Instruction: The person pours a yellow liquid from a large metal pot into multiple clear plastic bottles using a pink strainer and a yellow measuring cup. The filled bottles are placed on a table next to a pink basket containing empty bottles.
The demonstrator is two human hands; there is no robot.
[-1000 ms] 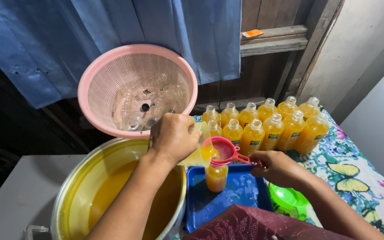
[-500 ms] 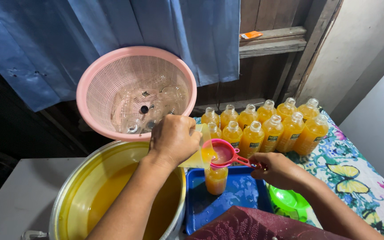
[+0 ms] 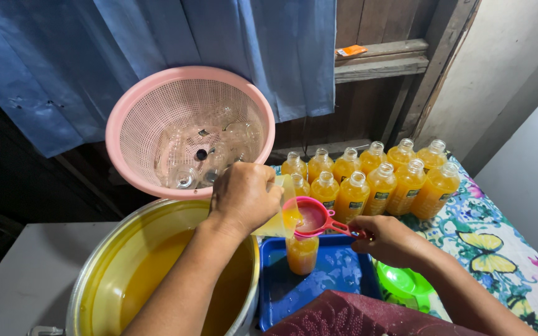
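your big metal pot [image 3: 126, 249] of orange liquid is cut off at the bottom edge. behind it the pink basket [image 3: 133, 118] holds clear bottles, hard to count. your left hand [image 3: 244, 196] closes round a tilted clear jug [image 3: 278, 218], mostly hidden. your right hand [image 3: 390, 239] pinches the pink funnel [image 3: 312, 218] over a bottle [image 3: 302, 254] on the blue tray [image 3: 337, 274]. filled bottles [image 3: 375, 180] stand behind on the worktop [image 3: 505, 249].
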